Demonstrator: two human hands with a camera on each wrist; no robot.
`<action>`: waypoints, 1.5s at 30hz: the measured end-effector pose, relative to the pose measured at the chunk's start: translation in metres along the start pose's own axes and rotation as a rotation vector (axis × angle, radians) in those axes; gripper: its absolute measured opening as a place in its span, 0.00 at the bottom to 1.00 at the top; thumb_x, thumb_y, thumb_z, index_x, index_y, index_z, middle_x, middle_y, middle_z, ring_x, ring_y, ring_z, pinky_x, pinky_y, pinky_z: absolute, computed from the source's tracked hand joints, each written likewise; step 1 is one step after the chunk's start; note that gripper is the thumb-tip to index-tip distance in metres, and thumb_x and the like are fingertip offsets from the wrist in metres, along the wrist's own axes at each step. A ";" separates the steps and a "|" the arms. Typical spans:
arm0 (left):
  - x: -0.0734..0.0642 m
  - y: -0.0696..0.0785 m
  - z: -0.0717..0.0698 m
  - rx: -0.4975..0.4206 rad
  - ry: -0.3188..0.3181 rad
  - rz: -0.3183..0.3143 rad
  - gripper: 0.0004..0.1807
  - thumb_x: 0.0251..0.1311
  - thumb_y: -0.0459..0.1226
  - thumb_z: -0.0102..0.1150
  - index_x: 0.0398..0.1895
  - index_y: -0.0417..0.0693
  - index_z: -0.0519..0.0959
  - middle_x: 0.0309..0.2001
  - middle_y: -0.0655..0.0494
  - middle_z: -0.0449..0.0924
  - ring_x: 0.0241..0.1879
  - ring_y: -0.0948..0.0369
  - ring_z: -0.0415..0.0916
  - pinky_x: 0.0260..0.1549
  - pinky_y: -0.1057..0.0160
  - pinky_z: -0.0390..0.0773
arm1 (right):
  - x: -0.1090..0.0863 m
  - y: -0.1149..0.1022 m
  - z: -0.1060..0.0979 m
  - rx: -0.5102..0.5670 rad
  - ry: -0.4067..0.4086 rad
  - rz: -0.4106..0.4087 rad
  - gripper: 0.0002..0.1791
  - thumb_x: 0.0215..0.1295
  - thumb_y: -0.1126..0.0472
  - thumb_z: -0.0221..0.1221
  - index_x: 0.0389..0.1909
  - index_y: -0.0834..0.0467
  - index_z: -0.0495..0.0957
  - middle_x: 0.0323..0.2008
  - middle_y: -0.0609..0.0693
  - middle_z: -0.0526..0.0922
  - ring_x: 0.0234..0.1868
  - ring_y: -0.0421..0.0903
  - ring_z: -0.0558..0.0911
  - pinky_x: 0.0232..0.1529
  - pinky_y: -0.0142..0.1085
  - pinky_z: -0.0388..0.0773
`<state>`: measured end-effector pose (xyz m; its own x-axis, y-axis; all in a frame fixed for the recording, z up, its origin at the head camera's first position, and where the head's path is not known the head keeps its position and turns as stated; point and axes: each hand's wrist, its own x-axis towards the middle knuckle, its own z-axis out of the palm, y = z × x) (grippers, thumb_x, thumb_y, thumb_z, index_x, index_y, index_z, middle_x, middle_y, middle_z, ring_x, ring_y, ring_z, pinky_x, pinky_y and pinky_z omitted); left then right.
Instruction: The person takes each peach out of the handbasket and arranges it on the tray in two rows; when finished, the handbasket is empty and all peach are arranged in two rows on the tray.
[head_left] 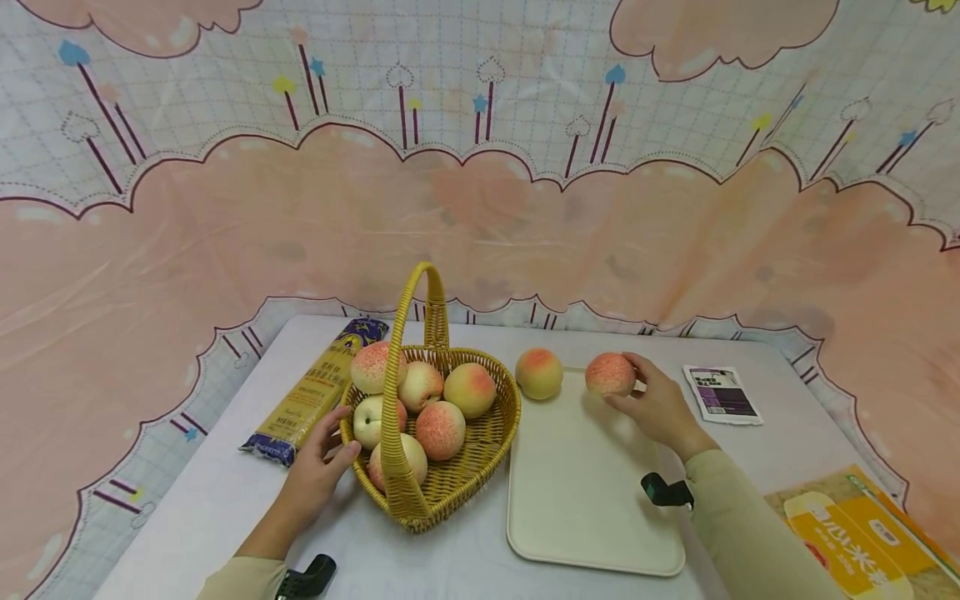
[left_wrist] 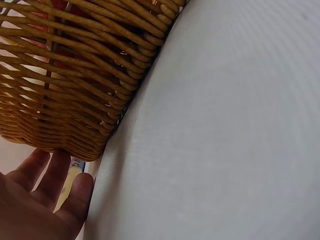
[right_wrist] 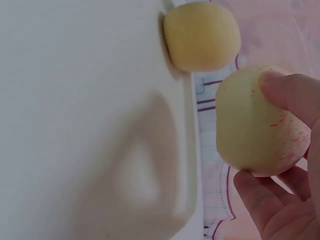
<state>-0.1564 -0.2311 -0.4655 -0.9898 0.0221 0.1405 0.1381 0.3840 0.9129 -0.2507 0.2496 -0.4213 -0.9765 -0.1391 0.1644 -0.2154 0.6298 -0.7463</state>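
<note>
My right hand [head_left: 663, 408] pinches a red-speckled peach [head_left: 610, 375] between thumb and fingers over the far end of the cream tray [head_left: 592, 533]. In the right wrist view that peach [right_wrist: 262, 122] shows its pale side, raised above the tray surface. A yellow peach with a red blush [head_left: 539, 373] sits at the tray's far left corner. My left hand [head_left: 318, 471] touches the left side of the heart-shaped wicker basket [head_left: 480, 483], its fingertips against the weave in the left wrist view. Several peaches lie in the basket, under its tall handle.
A yellow and blue spaghetti packet [head_left: 311, 392] lies left of the basket, partly behind it. Right of the tray are a small white and purple sachet [head_left: 722, 394] and, nearer, an orange-yellow packet [head_left: 862, 533]. A patterned curtain [head_left: 480, 225] hangs behind the white table.
</note>
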 end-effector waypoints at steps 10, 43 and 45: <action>0.000 0.000 0.000 -0.005 0.001 0.006 0.32 0.73 0.38 0.53 0.75 0.39 0.56 0.73 0.33 0.54 0.68 0.34 0.58 0.60 0.35 0.63 | 0.006 0.013 -0.004 -0.021 -0.024 0.081 0.46 0.63 0.57 0.68 0.75 0.68 0.55 0.68 0.73 0.64 0.61 0.67 0.74 0.58 0.55 0.73; -0.001 0.000 -0.001 -0.010 0.004 0.018 0.32 0.73 0.37 0.53 0.75 0.38 0.56 0.73 0.33 0.55 0.68 0.34 0.58 0.60 0.35 0.63 | 0.015 0.032 0.001 -0.003 -0.029 0.171 0.45 0.66 0.61 0.64 0.75 0.71 0.49 0.70 0.74 0.60 0.66 0.69 0.67 0.62 0.56 0.68; -0.001 0.001 0.000 -0.007 0.006 0.020 0.32 0.73 0.37 0.53 0.75 0.39 0.56 0.73 0.33 0.55 0.67 0.34 0.59 0.60 0.35 0.64 | 0.015 0.032 0.002 -0.011 -0.023 0.164 0.45 0.65 0.62 0.64 0.75 0.71 0.50 0.69 0.75 0.60 0.66 0.69 0.68 0.62 0.56 0.68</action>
<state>-0.1554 -0.2311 -0.4650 -0.9866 0.0247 0.1613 0.1586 0.3773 0.9124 -0.2723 0.2659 -0.4436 -0.9984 -0.0509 0.0265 -0.0534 0.6538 -0.7548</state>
